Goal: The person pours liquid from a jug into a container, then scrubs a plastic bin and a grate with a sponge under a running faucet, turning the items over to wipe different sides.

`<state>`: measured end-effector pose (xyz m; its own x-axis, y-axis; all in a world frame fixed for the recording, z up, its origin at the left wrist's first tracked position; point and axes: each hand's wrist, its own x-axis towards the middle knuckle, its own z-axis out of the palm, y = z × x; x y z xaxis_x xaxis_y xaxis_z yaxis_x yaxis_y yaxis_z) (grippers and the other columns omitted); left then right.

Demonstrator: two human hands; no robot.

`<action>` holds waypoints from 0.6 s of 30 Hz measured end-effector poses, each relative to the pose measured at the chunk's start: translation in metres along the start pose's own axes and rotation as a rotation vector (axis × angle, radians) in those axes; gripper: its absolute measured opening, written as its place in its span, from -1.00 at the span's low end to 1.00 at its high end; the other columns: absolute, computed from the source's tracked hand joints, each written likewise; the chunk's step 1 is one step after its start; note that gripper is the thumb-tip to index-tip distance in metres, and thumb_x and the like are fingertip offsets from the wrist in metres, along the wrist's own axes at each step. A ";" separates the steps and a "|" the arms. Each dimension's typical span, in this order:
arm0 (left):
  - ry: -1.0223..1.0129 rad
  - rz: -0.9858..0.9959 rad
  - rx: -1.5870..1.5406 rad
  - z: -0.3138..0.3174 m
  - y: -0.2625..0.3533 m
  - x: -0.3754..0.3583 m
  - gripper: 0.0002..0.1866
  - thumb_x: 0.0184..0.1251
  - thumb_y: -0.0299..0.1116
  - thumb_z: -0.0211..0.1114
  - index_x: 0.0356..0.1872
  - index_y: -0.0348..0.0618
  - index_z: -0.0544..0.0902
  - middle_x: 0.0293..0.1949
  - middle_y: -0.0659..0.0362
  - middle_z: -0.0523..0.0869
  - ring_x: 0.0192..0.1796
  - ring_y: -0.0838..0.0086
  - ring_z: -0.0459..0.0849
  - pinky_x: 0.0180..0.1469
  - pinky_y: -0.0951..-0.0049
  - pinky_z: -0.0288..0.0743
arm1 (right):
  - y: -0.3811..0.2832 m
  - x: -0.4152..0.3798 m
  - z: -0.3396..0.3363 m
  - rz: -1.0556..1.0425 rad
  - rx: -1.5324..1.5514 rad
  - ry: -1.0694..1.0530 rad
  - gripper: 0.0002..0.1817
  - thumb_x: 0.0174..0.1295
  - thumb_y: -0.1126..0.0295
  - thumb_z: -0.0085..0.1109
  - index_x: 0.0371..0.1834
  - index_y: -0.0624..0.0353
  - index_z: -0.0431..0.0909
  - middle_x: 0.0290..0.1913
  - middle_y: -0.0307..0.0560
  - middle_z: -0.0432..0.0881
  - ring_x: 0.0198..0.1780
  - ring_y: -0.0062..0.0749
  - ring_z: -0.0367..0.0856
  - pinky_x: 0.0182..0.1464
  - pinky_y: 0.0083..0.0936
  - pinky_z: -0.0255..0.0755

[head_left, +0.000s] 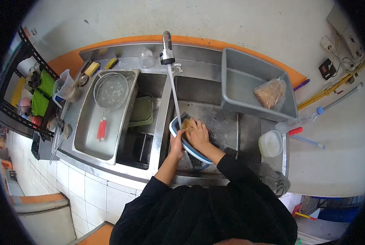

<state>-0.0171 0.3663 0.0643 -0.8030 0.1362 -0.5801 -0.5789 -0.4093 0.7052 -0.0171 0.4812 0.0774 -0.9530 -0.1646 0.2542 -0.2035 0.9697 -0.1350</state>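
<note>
- A stainless-steel sink counter [161, 122] spans from 9 o'clock to 3 o'clock, its right-hand basin lying beneath both hands.
- A grey plastic tub [241, 81] stands at 2 o'clock; a clear bag [271, 93] of brown contents lies inside it, any print too blurred to read.
- A deep steel pan [90, 134] sits at 9 o'clock on the counter.
- A blue-and-white-rimmed container [197, 154] is tilted in the basin, just off centre towards 6 o'clock.
- A round mesh strainer [111, 90] lies over the pan at 10 o'clock, its red handle pointing to 6.
- The right hand [198, 134] reaches into the container, fingers bent over a yellow sponge [185, 124] and grasping it.
- The left hand [176, 143] grips the container's rim at its 8 o'clock side.
- A chrome faucet [166, 53] at 12 o'clock runs a stream of water into the container.
- A pale, translucent tub [270, 143] stands between 3 and 4 o'clock.
- A black wall box [326, 68] hangs at 2 o'clock, its markings too small to read.
</note>
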 end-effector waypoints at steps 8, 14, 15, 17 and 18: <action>-0.072 0.145 0.001 0.008 0.027 -0.007 -0.68 -0.02 -0.20 0.15 -0.23 -0.12 0.44 -0.35 0.21 0.47 -0.31 0.45 0.46 -0.30 0.41 0.39 | -0.009 0.020 -0.015 0.104 -0.040 0.125 -0.43 0.08 0.08 -0.03 0.18 0.05 0.30 0.24 0.02 0.16 0.23 -0.02 0.10 0.14 0.05 -0.02; -0.068 0.215 0.087 0.015 0.027 -0.011 -0.64 -0.04 -0.26 0.14 -0.21 -0.23 0.43 -0.30 0.15 0.49 -0.22 0.43 0.45 -0.16 0.45 0.34 | -0.008 0.033 -0.013 0.170 0.015 -0.112 -0.45 -0.02 0.21 0.05 0.13 -0.01 0.31 0.03 0.05 0.27 0.09 -0.09 0.21 0.06 0.01 0.04; -0.071 0.214 0.088 0.014 0.025 -0.012 -0.64 -0.04 -0.26 0.14 -0.21 -0.23 0.43 -0.30 0.15 0.49 -0.22 0.43 0.45 -0.16 0.45 0.34 | -0.004 0.032 -0.011 0.173 0.013 -0.111 -0.45 -0.02 0.21 0.05 0.13 -0.01 0.31 0.03 0.05 0.27 0.09 -0.09 0.21 0.06 0.01 0.04; 0.009 0.278 0.148 0.012 0.021 -0.015 -0.64 -0.04 -0.27 0.13 -0.20 -0.24 0.43 -0.30 0.14 0.49 -0.25 0.42 0.45 -0.19 0.44 0.35 | 0.010 0.028 -0.008 0.084 0.116 -0.137 -0.45 -0.03 0.26 0.05 0.13 0.01 0.31 0.04 0.06 0.28 0.08 -0.14 0.22 0.07 0.00 0.04; 0.041 0.245 0.172 0.011 0.020 -0.015 -0.67 -0.02 -0.26 0.12 -0.24 -0.22 0.43 -0.37 0.17 0.46 -0.31 0.44 0.45 -0.26 0.43 0.37 | 0.013 0.023 -0.005 0.086 0.114 -0.137 -0.45 -0.03 0.26 0.05 0.13 0.01 0.31 0.04 0.06 0.28 0.08 -0.14 0.22 0.07 0.00 0.04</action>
<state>-0.0178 0.3661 0.0915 -0.9174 0.0146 -0.3977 -0.3870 -0.2657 0.8830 -0.0406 0.4911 0.0865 -0.9880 -0.1121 0.1058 -0.1364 0.9558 -0.2604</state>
